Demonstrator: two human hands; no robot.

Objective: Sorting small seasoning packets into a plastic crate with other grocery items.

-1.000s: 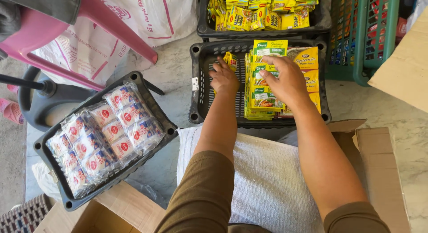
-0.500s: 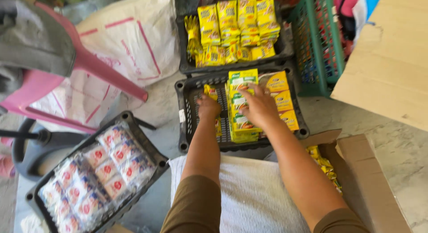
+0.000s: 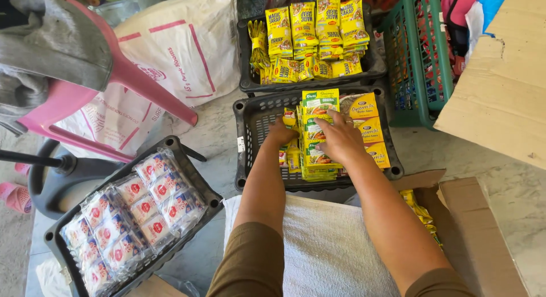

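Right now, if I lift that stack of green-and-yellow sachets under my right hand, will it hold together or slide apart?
It will probably slide apart: the stack of sachets is loose, with edges already fanned at the bottom. The glossy packets look slippery and floppy, and light for their size. Your right hand lies flat on top, so a two-sided pinch would likely help.

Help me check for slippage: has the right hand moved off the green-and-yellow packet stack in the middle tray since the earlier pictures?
No. The right hand stays flat on the green-and-yellow packet stack, in the same place against the middle tray; only the camera shifted.
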